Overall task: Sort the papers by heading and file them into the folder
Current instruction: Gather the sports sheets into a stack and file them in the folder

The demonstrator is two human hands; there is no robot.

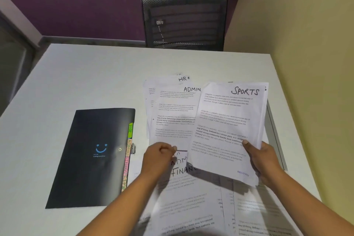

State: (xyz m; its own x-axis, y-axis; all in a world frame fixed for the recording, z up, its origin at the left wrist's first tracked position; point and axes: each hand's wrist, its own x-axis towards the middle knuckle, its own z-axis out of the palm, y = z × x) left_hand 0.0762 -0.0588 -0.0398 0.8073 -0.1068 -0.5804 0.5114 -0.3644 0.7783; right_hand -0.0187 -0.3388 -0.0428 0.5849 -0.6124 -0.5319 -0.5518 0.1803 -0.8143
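A black folder [92, 157] lies shut on the left of the white table [95, 74], with coloured tabs [128, 155] marked HR and ADMIN along its right edge. My right hand [262, 159] holds up a sheet headed SPORTS [228, 130], thumb on its face. My left hand [157, 159] pinches the lower edge of a sheet headed ADMIN [172, 117], which tops a fanned stack with an HR sheet [183, 78] behind. More papers lie under my arms, one headed FINANCE [182, 170].
A black mesh chair [184, 21] stands behind the table's far edge. A yellow wall [310, 44] runs close along the table's right side. The purple wall is at the back.
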